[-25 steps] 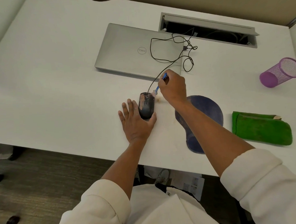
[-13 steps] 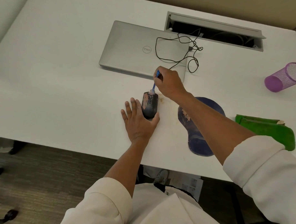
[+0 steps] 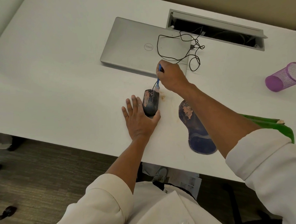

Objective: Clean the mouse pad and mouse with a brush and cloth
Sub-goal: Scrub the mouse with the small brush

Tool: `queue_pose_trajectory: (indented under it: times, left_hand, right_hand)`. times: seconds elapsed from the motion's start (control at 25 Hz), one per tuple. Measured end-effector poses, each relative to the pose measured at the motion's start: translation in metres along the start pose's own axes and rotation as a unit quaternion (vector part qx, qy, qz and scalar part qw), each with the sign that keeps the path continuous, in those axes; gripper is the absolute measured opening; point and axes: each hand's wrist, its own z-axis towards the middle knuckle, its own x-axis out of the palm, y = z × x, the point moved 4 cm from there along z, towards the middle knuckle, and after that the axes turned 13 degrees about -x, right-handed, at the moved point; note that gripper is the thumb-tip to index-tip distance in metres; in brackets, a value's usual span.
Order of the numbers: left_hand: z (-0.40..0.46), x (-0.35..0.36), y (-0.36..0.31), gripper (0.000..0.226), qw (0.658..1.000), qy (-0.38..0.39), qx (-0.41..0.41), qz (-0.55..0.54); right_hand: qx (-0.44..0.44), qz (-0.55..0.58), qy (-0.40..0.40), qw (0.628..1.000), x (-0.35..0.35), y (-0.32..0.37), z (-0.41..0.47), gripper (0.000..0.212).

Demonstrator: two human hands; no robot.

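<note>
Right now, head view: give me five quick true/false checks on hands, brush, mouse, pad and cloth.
1. The right hand grips the blue brush. True.
2. The brush bristles sit on the mouse pad. False: they meet the front of the wired mouse.
3. The left hand steadies the mouse from the near end. True.
4. The green cloth is in the left hand. False: it lies on the desk, right of the pad.
5. The Dell laptop is open. False: its lid is closed.

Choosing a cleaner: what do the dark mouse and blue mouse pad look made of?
The dark computer mouse looks like matte hard plastic, smooth and moulded. The blue contoured mouse pad looks fabric-faced, dull, probably over foam or gel; both carry orange-brown smears.
</note>
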Motion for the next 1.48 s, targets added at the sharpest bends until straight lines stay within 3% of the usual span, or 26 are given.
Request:
queue_pose_trajectory:
  times: [0.2, 0.36, 0.56, 0.72, 0.84, 1.04, 1.2, 1.36, 1.48]
  left_hand:
    - [0.0, 0.0, 0.0, 0.103, 1.0, -0.003, 0.001, -0.004]
    - [0.0, 0.0, 0.0, 0.103, 1.0, -0.006, 0.0, -0.008]
    - [0.0, 0.0, 0.0, 0.104, 1.0, -0.003, 0.001, -0.009]
    - [0.001, 0.001, -0.001, 0.103, 1.0, -0.001, 0.002, -0.007]
    - [0.001, 0.001, 0.0, 0.104, 1.0, -0.005, 0.002, -0.01]
    - [0.001, 0.002, 0.0, 0.103, 1.0, -0.006, 0.004, -0.007]
    - [0.002, 0.002, 0.001, 0.105, 1.0, -0.003, 0.003, -0.009]
    - [0.002, 0.002, 0.001, 0.105, 1.0, 0.0, 0.004, -0.009]
    - [0.001, 0.002, 0.0, 0.105, 1.0, 0.0, 0.005, -0.015]
  right_hand:
    - [0.007, -0.006, 0.05, 0.999, 0.011, 0.004, -0.003, 0.018]
    - [0.032, 0.001, -0.021, 0.999, 0.003, 0.003, 0.001, 0.019]
    - [0.057, 0.03, 0.033, 0.997, 0.01, 0.0, 0.0, 0.018]
    - [0.099, 0.016, -0.041, 0.994, 0.005, -0.006, -0.002, 0.018]
    - [0.119, 0.027, 0.013, 0.992, 0.012, -0.011, -0.007, 0.02]
    - [0.084, 0.031, -0.046, 0.995, -0.001, -0.007, -0.008, 0.018]
    - [0.052, 0.044, 0.048, 0.997, 0.007, -0.007, -0.022, 0.018]
    - [0.038, 0.095, -0.029, 0.994, -0.004, -0.011, -0.03, 0.013]
    - [0.032, 0.076, -0.008, 0.997, 0.01, -0.016, -0.047, 0.01]
